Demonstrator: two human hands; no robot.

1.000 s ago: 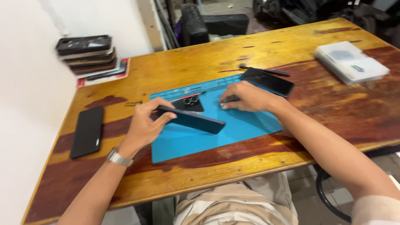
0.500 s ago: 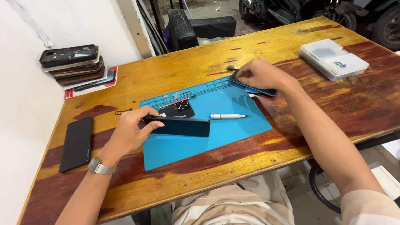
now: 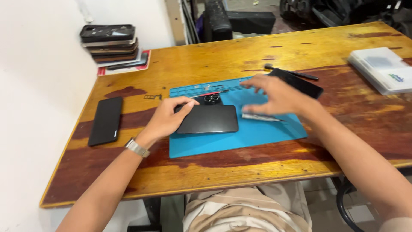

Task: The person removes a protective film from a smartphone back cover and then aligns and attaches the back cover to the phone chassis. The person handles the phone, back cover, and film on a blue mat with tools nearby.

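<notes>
On the blue mat [image 3: 223, 141] near the table's [image 3: 206, 60] front edge lies a dark phone [image 3: 209, 119], flat. The left hand [image 3: 165, 118] rests on its left end, fingers curled over the edge. The right hand [image 3: 277, 96] hovers spread above a slim silver tool [image 3: 259, 117] — a screwdriver, perhaps; the blur hides detail. The phone looks thin, stiff, smooth and fragile — best taken by its long side edges. Another phone [image 3: 106, 120] lies by the left edge.
</notes>
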